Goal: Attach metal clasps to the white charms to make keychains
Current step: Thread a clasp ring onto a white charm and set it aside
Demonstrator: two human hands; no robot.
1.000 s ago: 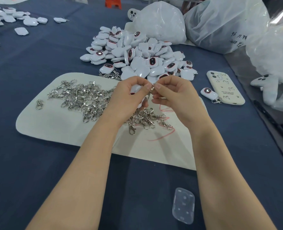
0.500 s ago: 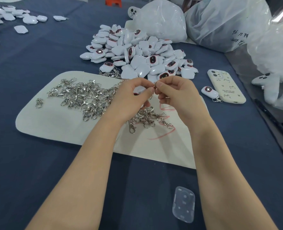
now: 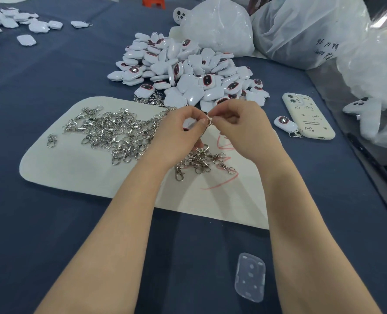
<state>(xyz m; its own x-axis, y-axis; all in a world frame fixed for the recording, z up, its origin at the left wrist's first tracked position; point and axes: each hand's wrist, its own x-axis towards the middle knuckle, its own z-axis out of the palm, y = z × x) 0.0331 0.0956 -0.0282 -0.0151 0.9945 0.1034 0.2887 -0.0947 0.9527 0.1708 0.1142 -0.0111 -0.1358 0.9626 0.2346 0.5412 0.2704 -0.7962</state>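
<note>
Blue worktop, cluttered. Your left hand pinches a charm; right hand pinches the clasp ring. Steady the charm, thread slowly.

The left hand is covering most of a white charm; only a pale sliver with a dark-red edge is showing just inside its curled fingers. Between the fingertips of both hands, a small metal ring is peeking out, too tiny to tell whether it is sitting open or closed, or whether it is threading the charm. The right hand is hiding whatever its lower fingers are curling around. Below the fingers, both forearms are running off the bottom edge. Beyond the fingers, the charm pile is burying its lower pieces.
</note>
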